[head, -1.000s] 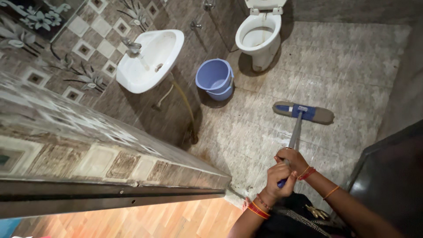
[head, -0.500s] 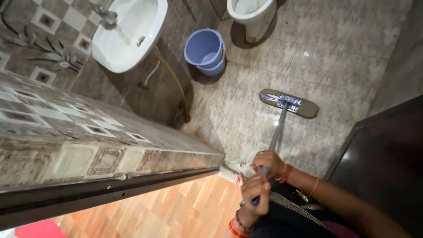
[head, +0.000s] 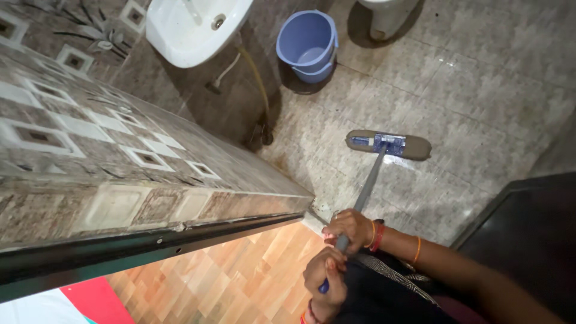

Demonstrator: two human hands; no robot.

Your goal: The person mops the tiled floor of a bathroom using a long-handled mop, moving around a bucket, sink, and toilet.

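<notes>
I see both hands wrapped tight around the mop handle (head: 367, 186) near the bottom middle of the frame. My right hand (head: 351, 228) grips it higher up, and my left hand (head: 324, 277) grips the blue end lower down. The flat mop head (head: 388, 144) lies on the wet tiled floor (head: 480, 90), right of the middle. I think this is the wiping part, with the mop pushed out over the floor. A good next stroke would need a steady two-hand grip and the head kept flat. The blue bucket (head: 307, 37) sits at the top, well apart from the mop, beside the white sink (head: 192, 30).
</notes>
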